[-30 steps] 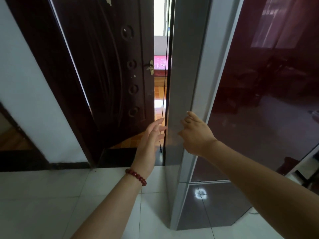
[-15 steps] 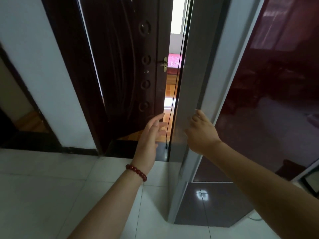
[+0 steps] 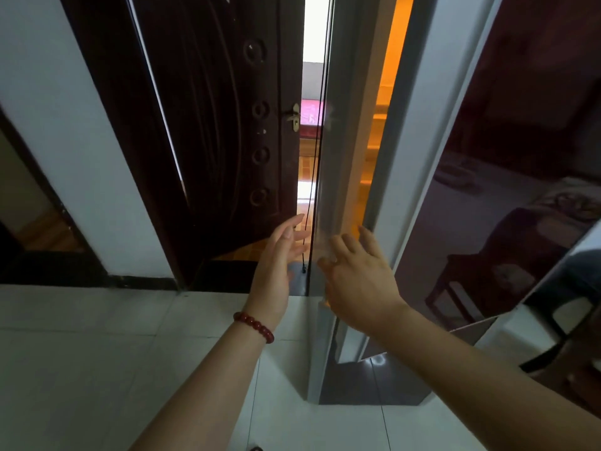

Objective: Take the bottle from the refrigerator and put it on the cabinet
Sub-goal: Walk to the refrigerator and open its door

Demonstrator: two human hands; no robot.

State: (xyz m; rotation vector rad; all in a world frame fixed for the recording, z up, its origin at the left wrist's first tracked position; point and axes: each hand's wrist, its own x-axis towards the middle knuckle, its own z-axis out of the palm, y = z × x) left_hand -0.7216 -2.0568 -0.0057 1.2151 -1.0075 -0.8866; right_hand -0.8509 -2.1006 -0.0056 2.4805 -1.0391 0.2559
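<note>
The refrigerator stands ahead, and its glossy dark-red upper door [image 3: 520, 157] is swung a little open. An orange-lit gap [image 3: 387, 92] shows between the door and the grey refrigerator side [image 3: 338, 157]. My right hand [image 3: 357, 281] is at the door's white edge, fingers spread, fingertips against the edge. Just left of the refrigerator's side panel, my left hand [image 3: 276, 265] is open with its palm facing right and a red bead bracelet on the wrist. No bottle or cabinet is in view; the shelves inside are barely visible.
A dark wooden room door [image 3: 221, 125] stands ajar left of the refrigerator, with a black cord [image 3: 313, 190] hanging beside it. A white wall [image 3: 81, 157] and white floor tiles [image 3: 97, 369] lie to the left. The lower refrigerator door [image 3: 374, 382] is closed. White furniture [image 3: 536, 327] sits at the right.
The upper refrigerator door has swung open from closed, showing orange light inside. My right hand's fingers have gone from hooked on the edge to spread. The left hand stayed beside the side panel.
</note>
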